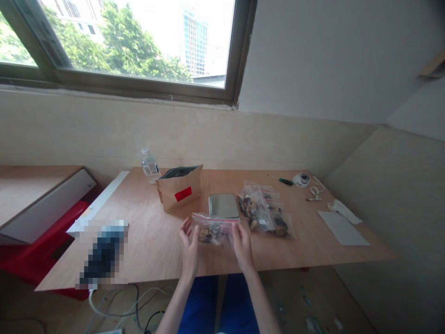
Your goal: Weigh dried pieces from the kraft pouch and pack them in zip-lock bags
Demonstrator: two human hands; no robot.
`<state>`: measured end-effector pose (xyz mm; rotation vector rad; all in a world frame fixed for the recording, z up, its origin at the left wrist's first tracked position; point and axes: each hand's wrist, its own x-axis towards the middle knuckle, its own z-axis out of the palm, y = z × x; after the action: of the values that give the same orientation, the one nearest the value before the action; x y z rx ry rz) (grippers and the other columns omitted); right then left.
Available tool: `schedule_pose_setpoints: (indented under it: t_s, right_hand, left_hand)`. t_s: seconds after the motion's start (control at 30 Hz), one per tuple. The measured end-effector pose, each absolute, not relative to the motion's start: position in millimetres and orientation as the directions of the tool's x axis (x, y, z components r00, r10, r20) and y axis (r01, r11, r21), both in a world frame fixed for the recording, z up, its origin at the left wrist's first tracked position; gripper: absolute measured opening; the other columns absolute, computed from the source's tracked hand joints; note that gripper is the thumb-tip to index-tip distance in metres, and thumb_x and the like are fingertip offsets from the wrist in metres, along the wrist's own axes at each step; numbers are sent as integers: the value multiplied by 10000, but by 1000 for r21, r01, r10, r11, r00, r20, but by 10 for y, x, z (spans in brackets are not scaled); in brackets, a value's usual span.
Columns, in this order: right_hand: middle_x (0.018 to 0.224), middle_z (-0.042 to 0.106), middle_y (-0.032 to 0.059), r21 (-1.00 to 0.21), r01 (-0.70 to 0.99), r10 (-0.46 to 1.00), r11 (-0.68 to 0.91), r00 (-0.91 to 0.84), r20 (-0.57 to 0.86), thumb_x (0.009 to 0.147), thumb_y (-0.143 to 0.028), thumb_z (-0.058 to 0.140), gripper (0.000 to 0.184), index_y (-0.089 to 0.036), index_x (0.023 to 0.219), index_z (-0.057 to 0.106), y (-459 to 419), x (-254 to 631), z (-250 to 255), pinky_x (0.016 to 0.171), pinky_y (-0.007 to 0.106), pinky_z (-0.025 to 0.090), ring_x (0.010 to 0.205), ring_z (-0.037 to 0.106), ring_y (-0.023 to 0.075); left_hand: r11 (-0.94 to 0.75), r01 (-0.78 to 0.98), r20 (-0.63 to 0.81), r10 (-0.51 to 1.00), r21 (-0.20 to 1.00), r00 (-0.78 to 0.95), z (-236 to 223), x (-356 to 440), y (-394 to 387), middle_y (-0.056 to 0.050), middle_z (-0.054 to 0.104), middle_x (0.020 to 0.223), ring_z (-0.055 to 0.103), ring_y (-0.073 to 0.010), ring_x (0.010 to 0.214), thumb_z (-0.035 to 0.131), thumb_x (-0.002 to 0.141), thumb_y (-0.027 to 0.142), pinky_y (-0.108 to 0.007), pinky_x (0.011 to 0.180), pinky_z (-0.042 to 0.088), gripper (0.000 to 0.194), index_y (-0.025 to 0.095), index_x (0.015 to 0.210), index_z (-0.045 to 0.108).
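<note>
A clear zip bag (216,232) with a red seal line holds brown and pinkish dried pieces. My right hand (242,246) pinches its right edge, thumb in front. At the bag's left edge is my left hand (188,241), fingers apart and the thumb against the plastic. Just behind the bag sits a flat scale (224,205) with a silver top, its front edge partly covered. A brown kraft pouch (181,189) with a red label stands with its mouth open, behind and left. To the right lie several filled zip bags (259,211), overlapping in a pile.
A water bottle (150,167) stands behind the pouch. At the back right are a green screwdriver (285,181) and a white camera-like device (301,179) with a cable. A white sheet (344,228) lies far right. A blurred dark object (104,253) rests near the left edge.
</note>
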<state>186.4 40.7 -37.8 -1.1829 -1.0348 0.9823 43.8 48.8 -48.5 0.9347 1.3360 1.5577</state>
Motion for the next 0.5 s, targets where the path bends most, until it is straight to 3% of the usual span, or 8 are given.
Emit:
schedule_pose_setpoints:
  t_s: [0.13,0.27,0.5]
  right_hand:
    - [826,711,92,-993,-29,948,114,301,100,856,-554,440,444,-171,878,664,477,1933,-706,785,357,517,787,664,231]
    - [787,697,89,-979,155,876,135,443,191,859,-556,418,460,-167,912,657,579,1977,-996,705,319,509,746,650,218]
    - [713,670,58,-933,302,832,195,453,320,865,-457,471,346,-165,856,658,717,2108,-1111,621,284,484,639,619,182]
  left_hand:
    - [-14,-196,-20,985,980,-170,-637,346,647,-61,635,999,583,-194,951,550,800,449,-277,815,456,335,177,992,584]
    - [-60,-162,30,983,985,-183,-774,337,767,-25,633,805,576,-154,759,553,795,459,-237,694,446,310,166,874,615]
    - [-88,-116,63,977,989,-202,-926,335,892,-13,624,752,562,-143,709,575,780,450,-232,668,422,302,161,849,629]
